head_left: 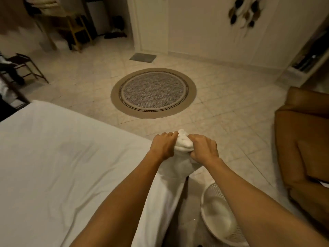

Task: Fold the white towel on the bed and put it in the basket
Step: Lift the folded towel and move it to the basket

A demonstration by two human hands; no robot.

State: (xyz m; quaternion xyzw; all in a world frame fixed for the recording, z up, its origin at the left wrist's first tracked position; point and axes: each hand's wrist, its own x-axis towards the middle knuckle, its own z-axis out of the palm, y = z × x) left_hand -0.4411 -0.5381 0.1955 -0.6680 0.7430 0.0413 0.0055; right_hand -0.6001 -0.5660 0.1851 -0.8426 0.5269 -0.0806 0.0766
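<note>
The white towel is bunched up between both hands, held in the air past the right edge of the bed. More of its cloth hangs down below the hands. My left hand grips its left side and my right hand grips its right side, fingers closed on the fabric. The white slatted basket stands on the floor below my right forearm, beside the bed; something white lies inside it. My right arm hides part of the basket.
A brown leather armchair stands at the right. A round patterned rug lies on the tiled floor ahead. Wooden chairs and a dark stool are at the far left. White cupboard doors line the back wall.
</note>
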